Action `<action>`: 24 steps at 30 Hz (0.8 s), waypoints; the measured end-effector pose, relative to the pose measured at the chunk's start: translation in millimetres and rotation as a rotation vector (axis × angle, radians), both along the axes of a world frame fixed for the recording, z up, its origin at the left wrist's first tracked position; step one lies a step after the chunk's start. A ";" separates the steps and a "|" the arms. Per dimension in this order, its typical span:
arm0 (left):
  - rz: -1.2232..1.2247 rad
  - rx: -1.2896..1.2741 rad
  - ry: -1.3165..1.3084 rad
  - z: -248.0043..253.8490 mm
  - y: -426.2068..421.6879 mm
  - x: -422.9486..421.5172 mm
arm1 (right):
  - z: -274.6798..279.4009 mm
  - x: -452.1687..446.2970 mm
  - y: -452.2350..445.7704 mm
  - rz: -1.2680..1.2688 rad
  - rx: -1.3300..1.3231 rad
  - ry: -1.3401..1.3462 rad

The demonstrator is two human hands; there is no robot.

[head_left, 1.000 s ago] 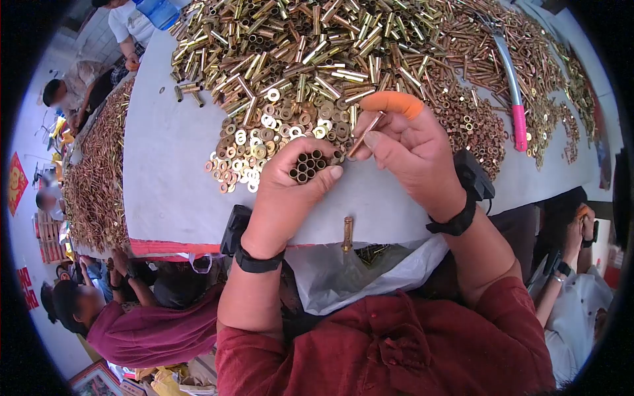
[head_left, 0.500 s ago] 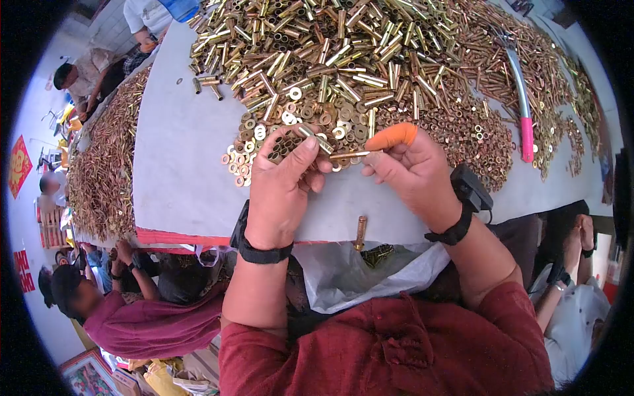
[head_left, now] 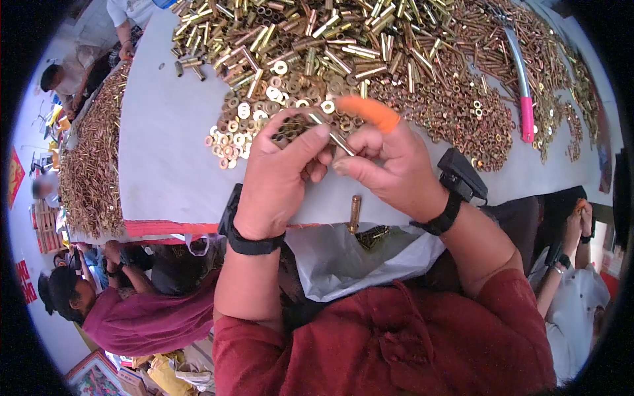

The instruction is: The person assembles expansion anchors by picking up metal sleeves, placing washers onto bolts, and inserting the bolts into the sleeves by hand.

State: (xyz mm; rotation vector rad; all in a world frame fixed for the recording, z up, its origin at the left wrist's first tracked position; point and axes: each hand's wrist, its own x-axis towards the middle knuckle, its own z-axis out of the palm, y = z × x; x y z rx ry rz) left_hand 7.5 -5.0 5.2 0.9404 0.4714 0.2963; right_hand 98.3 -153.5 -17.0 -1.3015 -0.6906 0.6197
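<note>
My left hand (head_left: 274,175) is curled around several short metal sleeves (head_left: 290,129), their open ends facing up. One shiny sleeve (head_left: 341,142) sticks out past its thumb toward my right hand (head_left: 403,162). The right thumb and bent fingers close on the near end of that sleeve, while the index finger in an orange finger cot (head_left: 370,112) reaches out above. No bolt shows between the hands now. Below them, a sleeve-covered bolt (head_left: 354,212) lies at the table's front edge.
Loose sleeves (head_left: 310,46) are heaped at the back, with washers (head_left: 231,135) and nuts (head_left: 469,125) before them. A pink-handled tool (head_left: 526,125) lies right, beside piled bolts (head_left: 551,86). A white plastic bag (head_left: 317,264) hangs under the front edge. Other people sit on both sides.
The right hand has moved left and closed up to the sleeve; the threaded bolt it held is no longer visible. Its orange-covered finger has lifted away. The view has shifted slightly.
</note>
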 end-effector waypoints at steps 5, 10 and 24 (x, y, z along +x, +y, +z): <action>-0.128 -0.001 0.103 3.1 2.5 -1.1 | 23.4 25.5 -5.3 0.010 -0.394 -0.444; -0.030 0.070 0.033 -6.2 14.7 -2.1 | 1.8 27.2 -10.1 -0.031 -0.602 -1.129; -0.197 0.636 0.270 -6.0 -3.5 0.8 | 21.8 33.5 -31.0 -0.034 -0.783 -0.996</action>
